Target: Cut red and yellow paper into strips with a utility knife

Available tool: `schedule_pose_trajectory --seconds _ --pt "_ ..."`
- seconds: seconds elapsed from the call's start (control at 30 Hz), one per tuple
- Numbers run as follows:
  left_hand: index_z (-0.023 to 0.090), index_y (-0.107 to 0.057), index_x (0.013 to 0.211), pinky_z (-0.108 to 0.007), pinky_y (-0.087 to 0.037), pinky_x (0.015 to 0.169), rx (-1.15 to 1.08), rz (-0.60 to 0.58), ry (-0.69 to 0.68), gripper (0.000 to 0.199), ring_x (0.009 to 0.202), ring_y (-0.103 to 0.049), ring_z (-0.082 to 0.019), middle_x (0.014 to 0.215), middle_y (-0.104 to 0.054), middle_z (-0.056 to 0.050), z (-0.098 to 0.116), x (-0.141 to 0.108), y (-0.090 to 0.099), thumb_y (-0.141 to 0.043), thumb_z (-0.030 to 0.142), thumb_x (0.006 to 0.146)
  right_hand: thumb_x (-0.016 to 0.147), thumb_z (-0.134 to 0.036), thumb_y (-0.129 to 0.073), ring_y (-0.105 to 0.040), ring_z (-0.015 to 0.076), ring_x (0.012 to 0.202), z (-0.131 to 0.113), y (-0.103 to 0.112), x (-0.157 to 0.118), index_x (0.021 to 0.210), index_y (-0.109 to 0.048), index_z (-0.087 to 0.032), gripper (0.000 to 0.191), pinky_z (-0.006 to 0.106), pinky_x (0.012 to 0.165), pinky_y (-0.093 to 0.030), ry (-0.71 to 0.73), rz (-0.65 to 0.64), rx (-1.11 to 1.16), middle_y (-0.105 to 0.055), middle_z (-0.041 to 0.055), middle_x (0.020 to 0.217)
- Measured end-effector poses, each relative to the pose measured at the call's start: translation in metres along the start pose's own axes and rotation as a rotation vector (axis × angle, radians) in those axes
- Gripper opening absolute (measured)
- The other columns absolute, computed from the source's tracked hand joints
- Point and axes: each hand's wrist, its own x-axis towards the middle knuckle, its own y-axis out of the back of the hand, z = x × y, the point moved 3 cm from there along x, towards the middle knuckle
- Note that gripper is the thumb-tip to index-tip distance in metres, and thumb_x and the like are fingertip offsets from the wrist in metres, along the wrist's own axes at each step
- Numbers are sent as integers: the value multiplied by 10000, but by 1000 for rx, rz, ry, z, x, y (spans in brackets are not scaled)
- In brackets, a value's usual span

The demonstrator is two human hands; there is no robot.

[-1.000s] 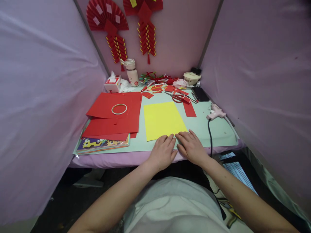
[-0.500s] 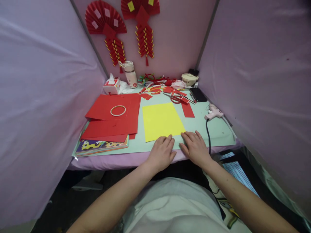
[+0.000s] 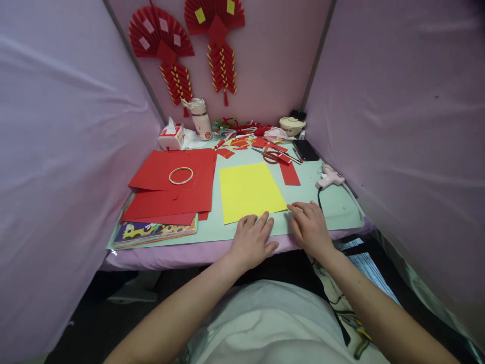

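A sheet of yellow paper (image 3: 250, 189) lies flat in the middle of the table (image 3: 329, 212). At its near edge rests my left hand (image 3: 252, 240), palm down, with the fingers spread and their tips on the paper's border. My right hand (image 3: 308, 225) is by the sheet's near right corner, fingers stretched toward it and the thumb apart. Neither hand grasps anything. To the left are red paper sheets (image 3: 202, 194) stacked over a picture book (image 3: 153, 231), with a pale ring (image 3: 181, 176) on top.
Scissors (image 3: 271, 156) lie among red paper scraps (image 3: 290, 174) behind the yellow sheet. A phone (image 3: 306, 150) and a glue gun (image 3: 329, 177) sit on the right. Along the back are a tissue box (image 3: 171, 138), a bottle (image 3: 201, 124) and a lidded bowl (image 3: 291, 126). Red fan decorations (image 3: 217, 31) hang on the wall.
My right hand has shifted slightly right along the paper's corner. My left hand's fingers have spread a little wider. The view has tilted slightly; the yellow paper lies as before.
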Motion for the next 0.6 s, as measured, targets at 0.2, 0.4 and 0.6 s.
schedule_pose_trajectory --seconds 0.2,0.4,0.6 --pt "222 -499 1406 -478 -406 932 20 -48 -74 603 1140 -503 -315 1513 -473 -78 -9 5 10 -556 565 913 971 -184 -449 -586 233 1041 2 -16 20 1223 -660 -195 329 416 929 -488 280 -235 167 -668 120 1117" --pt "255 -523 1381 -419 -409 894 -34 -108 -249 574 1096 -510 -289 1414 -548 -73 -29 11 20 -549 579 907 976 -185 -459 -593 224 1001 9 -13 41 1222 -668 -211 324 380 854 -484 406 -429 135 -672 103 1083" --pt "255 -506 1408 -409 -382 921 -56 -119 -301 590 1106 -499 -289 1436 -540 -74 -38 14 20 -544 571 911 962 -192 -498 -591 216 946 6 -9 56 1205 -664 -235 297 359 836 -456 493 -561 64 -668 69 1053"
